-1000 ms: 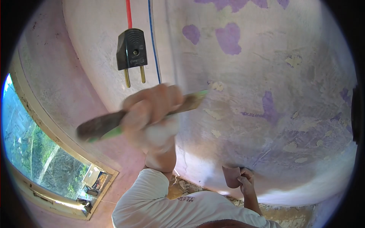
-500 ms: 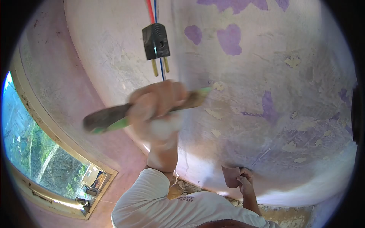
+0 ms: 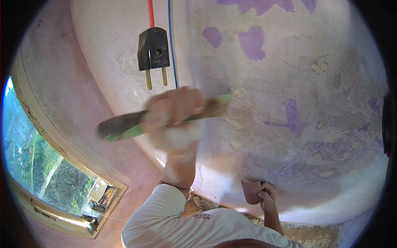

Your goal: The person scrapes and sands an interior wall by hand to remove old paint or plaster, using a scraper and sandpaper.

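Observation:
My left hand point(image 3: 171, 113) is raised in front of the wall, its fingers wrapped round a long, flat, dark-and-green block point(image 3: 122, 125). Motion blurs both hand and block, so the block's exact kind does not show. White dust covers the wrist. Lower right, my right hand point(image 3: 268, 197) pinches a curled reddish-brown piece of sandpaper point(image 3: 251, 192), close to the lower wall. Above my left hand a black two-pin plug point(image 3: 154, 49) hangs from a red cord point(image 3: 151, 14).
The wall point(image 3: 256, 82) is whitish with purple patches and pale, scraped spots. A thin blue cord point(image 3: 172, 41) runs down behind my left hand. At left is a window point(image 3: 37, 157) with a wooden frame; several small items point(image 3: 99, 198) sit at its lower corner.
The plug has swung to the left and turned its face more toward me. My left hand and its block have shifted slightly right. My right hand has stayed still with the sandpaper.

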`<move>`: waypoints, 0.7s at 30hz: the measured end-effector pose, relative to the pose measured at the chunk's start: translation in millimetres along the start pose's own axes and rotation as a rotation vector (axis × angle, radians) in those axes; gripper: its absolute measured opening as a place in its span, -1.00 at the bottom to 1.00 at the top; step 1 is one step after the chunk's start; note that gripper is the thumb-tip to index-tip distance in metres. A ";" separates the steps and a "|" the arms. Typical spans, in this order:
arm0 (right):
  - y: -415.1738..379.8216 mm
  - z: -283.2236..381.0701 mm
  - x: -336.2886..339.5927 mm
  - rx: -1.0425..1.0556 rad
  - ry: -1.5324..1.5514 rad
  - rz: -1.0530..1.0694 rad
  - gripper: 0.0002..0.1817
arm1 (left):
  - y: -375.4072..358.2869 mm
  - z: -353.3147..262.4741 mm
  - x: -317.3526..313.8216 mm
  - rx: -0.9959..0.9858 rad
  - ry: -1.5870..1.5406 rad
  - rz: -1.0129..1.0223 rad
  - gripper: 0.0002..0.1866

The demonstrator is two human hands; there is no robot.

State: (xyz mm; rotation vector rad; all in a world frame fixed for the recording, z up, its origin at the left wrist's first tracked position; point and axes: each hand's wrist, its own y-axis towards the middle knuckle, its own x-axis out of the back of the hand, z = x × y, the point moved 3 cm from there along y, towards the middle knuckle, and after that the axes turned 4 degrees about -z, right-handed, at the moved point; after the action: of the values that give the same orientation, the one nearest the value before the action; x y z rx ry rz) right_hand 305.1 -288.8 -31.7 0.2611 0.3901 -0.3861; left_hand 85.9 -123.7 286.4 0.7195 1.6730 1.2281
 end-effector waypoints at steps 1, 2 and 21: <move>-0.1 -1.1 1.2 -0.009 -0.001 -0.003 -0.94 | -5.1 8.8 1.4 0.068 -0.039 -0.068 -0.61; -0.4 -1.4 2.0 -0.016 -0.003 -0.008 -0.94 | -5.6 3.8 2.0 0.057 -0.021 -0.072 -0.61; 0.5 -1.2 2.7 -0.004 -0.021 0.027 -0.93 | 6.9 -12.0 7.7 -0.079 -0.029 -0.184 -0.60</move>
State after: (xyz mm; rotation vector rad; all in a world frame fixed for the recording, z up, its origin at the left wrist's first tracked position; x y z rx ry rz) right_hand 307.2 -288.9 -33.8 0.2578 0.3665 -0.3615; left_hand 71.4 -119.7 291.4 0.5206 1.6189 1.1414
